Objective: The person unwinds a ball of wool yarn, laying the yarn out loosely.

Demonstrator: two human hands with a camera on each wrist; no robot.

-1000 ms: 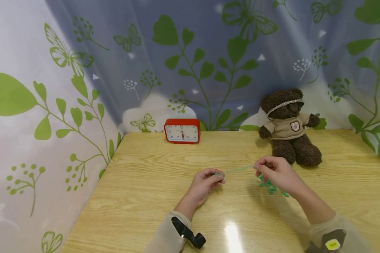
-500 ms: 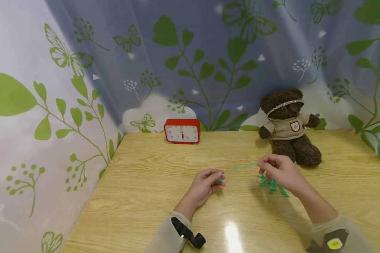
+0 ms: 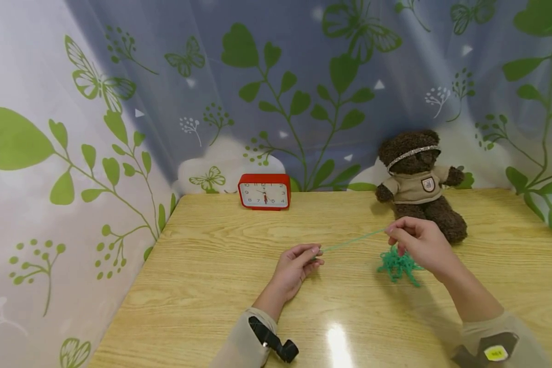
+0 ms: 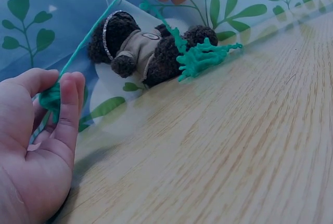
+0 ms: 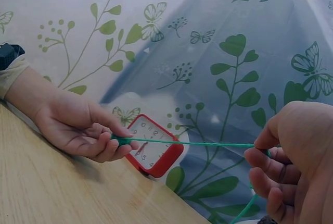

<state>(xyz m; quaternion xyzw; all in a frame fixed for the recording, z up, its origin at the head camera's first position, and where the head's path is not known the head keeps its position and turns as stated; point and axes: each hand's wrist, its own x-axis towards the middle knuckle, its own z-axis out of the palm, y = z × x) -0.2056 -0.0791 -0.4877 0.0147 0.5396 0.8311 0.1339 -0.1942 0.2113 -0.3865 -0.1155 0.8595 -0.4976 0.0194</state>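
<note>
A strand of green yarn (image 3: 354, 239) runs taut between the two hands, rising toward the right. My left hand (image 3: 296, 268) pinches its lower end; in the left wrist view a small green wad of yarn (image 4: 50, 99) shows between thumb and fingers. Thumb and forefinger of my right hand (image 3: 418, 245) pinch the other end, higher up and in front of the bear. From the right hand the yarn trails down, as the right wrist view shows, to a loose tangled heap of green yarn (image 3: 397, 265) on the table beneath it.
A red alarm clock (image 3: 264, 192) stands at the back of the wooden table (image 3: 202, 286). At the back right sits a brown teddy bear (image 3: 416, 184) in a beige top, close behind the right hand. A leaf-patterned curtain (image 3: 303, 76) hangs behind the table.
My right hand has moved right and up, so the stretched length of yarn is longer. The left hand has shifted slightly left. More of the heap shows beneath the right hand.
</note>
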